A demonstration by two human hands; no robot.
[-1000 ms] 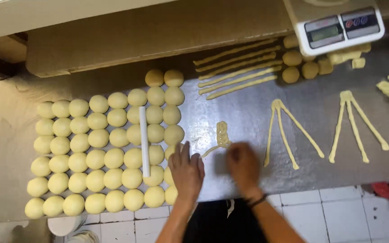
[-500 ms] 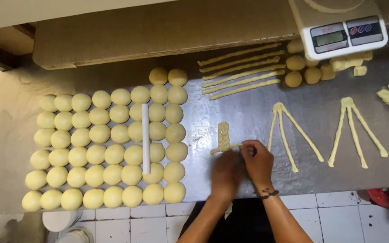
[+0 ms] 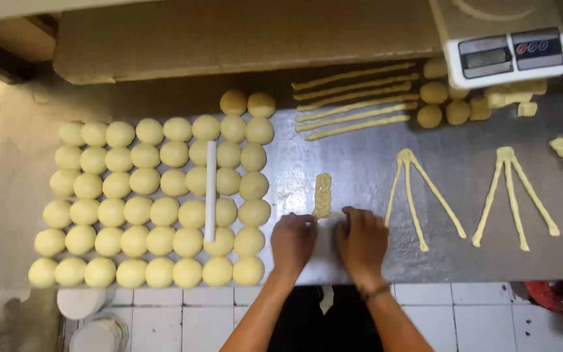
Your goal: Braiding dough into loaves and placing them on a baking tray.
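As rows of dough balls (image 3: 144,208) are waiting at the left, the left hand (image 3: 292,242) and right hand (image 3: 362,241) are pinching the near end of a part-plaited dough braid (image 3: 322,194) mid-desk (image 3: 360,163); two three-strand fans (image 3: 418,195) are lying unplaited to the right.

A grid of round pale dough balls (image 3: 144,208) occupies the left part of the grey metal worktop (image 3: 360,163), with a thin white plastic rod (image 3: 210,191) lying on them. Right of the grid lies a short braided dough strip (image 3: 322,194); both hands rest just before it, the left hand (image 3: 292,241) beside the right hand (image 3: 362,241). Farther right lie two three-strand dough pieces (image 3: 418,189). Behind these lie straight rolled dough ropes (image 3: 356,101), with a white digital scale (image 3: 506,49) to their right.
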